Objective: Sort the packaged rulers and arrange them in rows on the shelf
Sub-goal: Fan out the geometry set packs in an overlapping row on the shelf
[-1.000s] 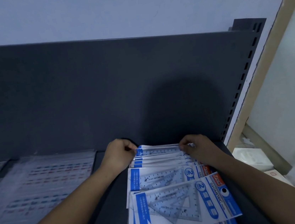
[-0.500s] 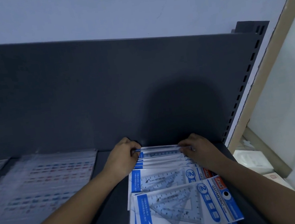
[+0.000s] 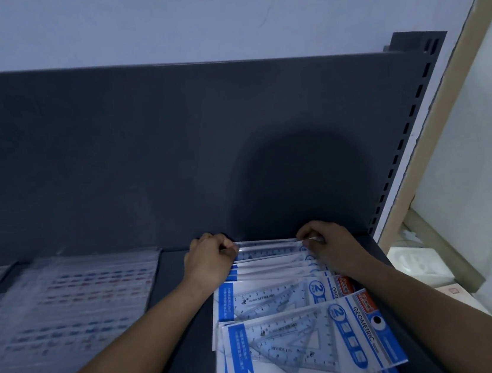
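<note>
Left grip: the left end of the farthest set-square packet (image 3: 266, 247) is pinched by the curled fingers of the left hand (image 3: 210, 260).
Right grip: the right end of the same packet is pinched by the right hand (image 3: 332, 245), fingers curled.
Farthest packet: it is held at the far edge of the shelf (image 3: 176, 287), just beside the dark back panel (image 3: 111, 156).
Row: the blue-and-white set-square packets are overlapped in a row (image 3: 271, 298) from far to near on the right part of the shelf.
Nearest packet (image 3: 304, 343): it is laid on top and marked "GEOMETRIC" and "2".
Left of shelf: clear packets (image 3: 76, 300) are laid flat; their contents are blurred.
Right end: a slotted upright (image 3: 410, 122) is seen.
</note>
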Motion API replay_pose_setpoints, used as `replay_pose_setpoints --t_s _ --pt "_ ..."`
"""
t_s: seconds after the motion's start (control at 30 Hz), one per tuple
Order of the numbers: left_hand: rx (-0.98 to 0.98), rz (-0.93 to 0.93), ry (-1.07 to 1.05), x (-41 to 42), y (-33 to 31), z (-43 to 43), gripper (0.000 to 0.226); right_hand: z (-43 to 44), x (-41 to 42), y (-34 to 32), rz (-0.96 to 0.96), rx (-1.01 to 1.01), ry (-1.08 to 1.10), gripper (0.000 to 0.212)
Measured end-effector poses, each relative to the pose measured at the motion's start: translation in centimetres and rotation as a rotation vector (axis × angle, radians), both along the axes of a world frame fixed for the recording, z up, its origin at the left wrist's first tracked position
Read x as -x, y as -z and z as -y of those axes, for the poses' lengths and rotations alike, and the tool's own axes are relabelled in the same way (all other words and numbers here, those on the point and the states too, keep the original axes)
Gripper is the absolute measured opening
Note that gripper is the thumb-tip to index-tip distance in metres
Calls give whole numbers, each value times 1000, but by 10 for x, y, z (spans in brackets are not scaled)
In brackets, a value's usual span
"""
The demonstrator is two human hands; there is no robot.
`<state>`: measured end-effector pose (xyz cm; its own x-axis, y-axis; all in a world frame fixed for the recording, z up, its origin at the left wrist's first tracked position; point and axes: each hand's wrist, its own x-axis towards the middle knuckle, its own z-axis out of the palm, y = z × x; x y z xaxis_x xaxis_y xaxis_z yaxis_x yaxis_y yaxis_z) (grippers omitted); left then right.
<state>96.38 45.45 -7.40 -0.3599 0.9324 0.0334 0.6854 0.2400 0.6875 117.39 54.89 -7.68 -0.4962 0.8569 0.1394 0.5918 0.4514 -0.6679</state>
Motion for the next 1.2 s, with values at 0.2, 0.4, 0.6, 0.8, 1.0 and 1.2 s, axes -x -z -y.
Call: replay_pose_setpoints --t_s 0.2,0.4,0.6,0.8,1.0,1.2 --pt "-148 -108 -68 13 -10 18 16 6 -18 -14 195 -420 -109 32" --pt "298 -167 -27 16 -23 24 33 8 -17 -25 570 -180 -102 26" --pt "140 361 -107 14 -25 25 21 12 -10 -24 171 188 -37 21" --pt "-71 374 -168 12 -21 20 21 12 -8 -19 83 157 24 23" --pt "-31 178 -122 14 -11 16 24 12 -10 -16 72 53 55 13" --pt "-10 246 -151 10 -12 15 22 18 -13 -17 114 -89 78 13"
